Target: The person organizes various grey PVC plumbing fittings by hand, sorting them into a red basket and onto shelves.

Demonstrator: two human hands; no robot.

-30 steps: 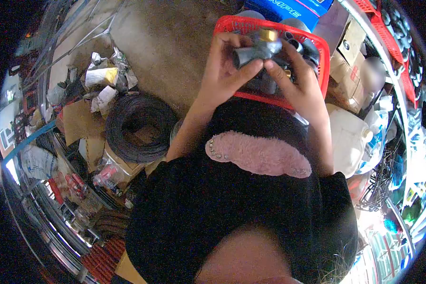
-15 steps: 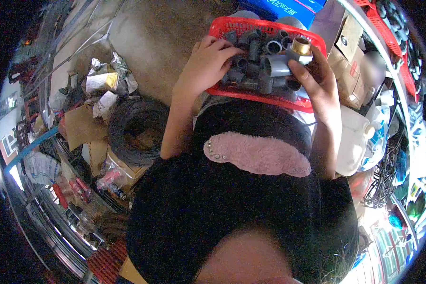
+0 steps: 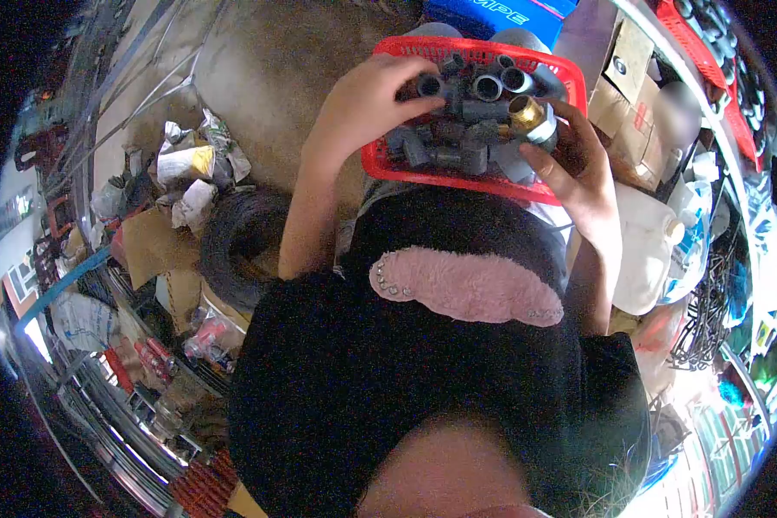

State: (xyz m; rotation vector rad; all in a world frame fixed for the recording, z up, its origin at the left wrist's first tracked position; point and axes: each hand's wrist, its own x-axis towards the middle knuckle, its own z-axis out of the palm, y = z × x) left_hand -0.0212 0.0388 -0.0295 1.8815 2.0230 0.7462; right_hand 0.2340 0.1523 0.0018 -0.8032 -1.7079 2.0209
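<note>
A red plastic basket [image 3: 570, 82] rests on my lap, filled with several grey pipe fittings [image 3: 457, 138]. My left hand [image 3: 363, 108] reaches into its left side, fingertips touching a grey fitting [image 3: 429, 85]. At the basket's right side my right hand [image 3: 578, 168] holds a grey fitting with a brass threaded end [image 3: 529, 116] just above the pile. My black top with a pink fuzzy patch [image 3: 466, 285] fills the lower view.
A coil of black wire [image 3: 237, 242] lies on cardboard to my left, with crumpled paper [image 3: 190, 160] beyond it. A blue box [image 3: 501, 13] stands behind the basket. Cardboard boxes [image 3: 622, 78] and a white jug [image 3: 643, 250] crowd the right.
My hands parted: the left went down into the basket's fittings, while the right carried the brass-ended fitting down to the basket's right side.
</note>
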